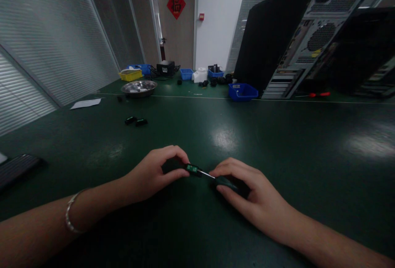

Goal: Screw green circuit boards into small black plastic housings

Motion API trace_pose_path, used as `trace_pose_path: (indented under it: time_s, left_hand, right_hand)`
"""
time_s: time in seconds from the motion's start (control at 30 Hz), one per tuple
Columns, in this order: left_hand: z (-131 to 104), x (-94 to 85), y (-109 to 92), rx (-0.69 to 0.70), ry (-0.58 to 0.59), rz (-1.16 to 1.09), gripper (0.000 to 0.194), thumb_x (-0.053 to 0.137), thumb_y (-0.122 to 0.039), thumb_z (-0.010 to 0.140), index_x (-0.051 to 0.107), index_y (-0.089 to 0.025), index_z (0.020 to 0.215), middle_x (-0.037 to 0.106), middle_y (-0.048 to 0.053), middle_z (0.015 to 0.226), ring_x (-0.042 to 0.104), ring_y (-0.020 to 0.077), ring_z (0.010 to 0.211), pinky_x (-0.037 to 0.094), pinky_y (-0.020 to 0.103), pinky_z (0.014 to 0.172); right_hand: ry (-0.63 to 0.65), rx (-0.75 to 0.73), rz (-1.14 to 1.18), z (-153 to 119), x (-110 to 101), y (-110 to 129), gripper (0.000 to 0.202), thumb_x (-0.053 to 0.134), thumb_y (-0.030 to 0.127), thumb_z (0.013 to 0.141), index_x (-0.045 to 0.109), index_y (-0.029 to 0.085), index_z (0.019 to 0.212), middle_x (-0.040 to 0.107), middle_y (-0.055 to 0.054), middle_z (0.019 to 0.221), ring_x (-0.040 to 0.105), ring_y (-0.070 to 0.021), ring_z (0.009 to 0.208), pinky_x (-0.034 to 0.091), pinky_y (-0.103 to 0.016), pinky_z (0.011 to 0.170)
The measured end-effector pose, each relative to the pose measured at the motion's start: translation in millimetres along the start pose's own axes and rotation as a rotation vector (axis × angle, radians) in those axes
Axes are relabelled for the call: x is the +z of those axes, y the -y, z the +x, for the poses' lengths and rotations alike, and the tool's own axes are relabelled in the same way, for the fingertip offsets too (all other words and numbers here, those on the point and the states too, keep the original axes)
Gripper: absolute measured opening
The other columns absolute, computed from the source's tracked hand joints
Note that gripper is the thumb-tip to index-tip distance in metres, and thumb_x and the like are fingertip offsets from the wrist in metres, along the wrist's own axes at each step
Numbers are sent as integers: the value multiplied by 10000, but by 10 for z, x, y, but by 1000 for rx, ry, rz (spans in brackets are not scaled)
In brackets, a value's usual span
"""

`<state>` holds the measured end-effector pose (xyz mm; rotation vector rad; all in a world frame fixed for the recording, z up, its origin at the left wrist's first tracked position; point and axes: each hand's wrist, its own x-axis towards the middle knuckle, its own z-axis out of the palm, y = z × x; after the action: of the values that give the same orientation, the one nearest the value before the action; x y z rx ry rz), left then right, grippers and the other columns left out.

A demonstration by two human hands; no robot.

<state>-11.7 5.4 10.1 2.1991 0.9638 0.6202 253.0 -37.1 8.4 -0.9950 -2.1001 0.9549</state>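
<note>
My left hand [165,167] pinches one end of a small black block with a green circuit board [194,169] between thumb and fingertips. From the right, my right hand [243,185] grips the dark handle of a screwdriver [207,174]. Its thin metal shaft reaches to the right end of the block; whether the tip sits inside or only touches cannot be made out. Both hands are low over the green table [191,222]. Farther off to the left lie two similar black blocks, one [130,120] close beside the other [141,122].
A metal bowl [139,88], a yellow tray [131,75] and a blue bin [242,92] stand toward the back. Large computer cases [277,42] rise at the right, with a red-handled tool [320,94] by them. A black keyboard [20,169] lies at the left edge.
</note>
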Motion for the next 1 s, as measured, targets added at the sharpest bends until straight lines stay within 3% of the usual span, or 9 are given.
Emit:
trace_pose_path:
  time_s: [0.5,0.83,1.0]
  left_hand:
    - [-47,49,-24,204,-1,164,124,665,-199,898,624,-193,1015,652,28,961,571,194,889,431,318,785]
    - [-31,42,-4,127,56,186,118,650,-242,905,608,-195,1005,650,42,982,570,213,908,430,344,803]
    - [-34,14,-32,107,59,182,222,688,-305,891,593,-196,1058,637,46,1041,564,225,966,425,371,863]
  right_hand:
    - [32,-52,22,9,12,39,245,570,49,886,683,183,1056,655,-62,998,630,-189,930,514,-326,817]
    - [-41,-24,42,17,-10,48,211,573,124,920,668,217,1083,665,-57,1021,640,-203,950,513,-341,828]
    - [-94,-16,10,1,-1,24,218,569,133,923,654,248,1087,659,-33,1024,630,-190,946,508,-323,825]
